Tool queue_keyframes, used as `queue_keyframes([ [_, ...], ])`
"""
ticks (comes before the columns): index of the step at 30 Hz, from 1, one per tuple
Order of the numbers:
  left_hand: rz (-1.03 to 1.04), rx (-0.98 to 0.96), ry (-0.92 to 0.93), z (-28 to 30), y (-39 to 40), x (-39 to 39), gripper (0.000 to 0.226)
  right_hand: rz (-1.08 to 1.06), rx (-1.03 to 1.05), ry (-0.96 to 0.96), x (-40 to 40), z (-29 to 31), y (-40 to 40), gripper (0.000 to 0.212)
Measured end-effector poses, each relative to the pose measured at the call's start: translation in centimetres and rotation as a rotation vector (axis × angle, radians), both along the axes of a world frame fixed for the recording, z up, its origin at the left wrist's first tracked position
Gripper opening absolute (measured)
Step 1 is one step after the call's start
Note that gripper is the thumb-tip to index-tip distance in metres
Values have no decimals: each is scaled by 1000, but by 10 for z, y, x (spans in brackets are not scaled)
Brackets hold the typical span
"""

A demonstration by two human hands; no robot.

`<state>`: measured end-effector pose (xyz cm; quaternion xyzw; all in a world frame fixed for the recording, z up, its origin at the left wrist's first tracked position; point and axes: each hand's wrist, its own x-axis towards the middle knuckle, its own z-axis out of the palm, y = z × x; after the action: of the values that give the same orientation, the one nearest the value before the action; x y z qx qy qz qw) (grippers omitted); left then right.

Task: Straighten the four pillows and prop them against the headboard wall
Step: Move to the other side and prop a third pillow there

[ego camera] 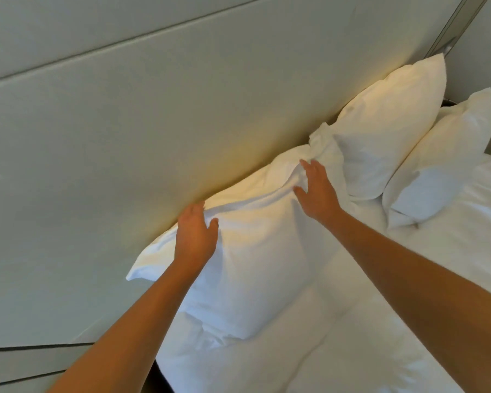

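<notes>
Two hands (194,236) (316,191) on one pillow (255,265), two pillows (386,131) (440,163) beside

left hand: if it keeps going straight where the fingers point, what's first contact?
Probably the headboard wall. The left hand rests on the near pillow at its top edge, fingers pointing up toward the wall; the gap is unclear.

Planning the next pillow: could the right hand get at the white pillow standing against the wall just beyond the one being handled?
Probably yes. The right hand rests open on the near white pillow, and the upright white pillow against the pale headboard wall stands just past it, nothing between.
</notes>
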<state>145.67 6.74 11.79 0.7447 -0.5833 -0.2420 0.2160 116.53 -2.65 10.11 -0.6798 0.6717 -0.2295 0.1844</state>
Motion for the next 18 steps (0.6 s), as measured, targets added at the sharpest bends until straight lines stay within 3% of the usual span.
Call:
queue_keyframes([
  [3,-76,-64,-106,-7,24,-18,69,-7,122,2,10,-42,50,72],
  [8,-235,56,-341,-30,62,-35,70,43,375,-35,29,-85,107,80],
  [12,-269,185,-376,-50,72,-27,69,36,445,-19,44,-94,115,85],
  [18,-313,205,-394,-66,58,-18,69,42,528,36,52,-91,104,84],
])
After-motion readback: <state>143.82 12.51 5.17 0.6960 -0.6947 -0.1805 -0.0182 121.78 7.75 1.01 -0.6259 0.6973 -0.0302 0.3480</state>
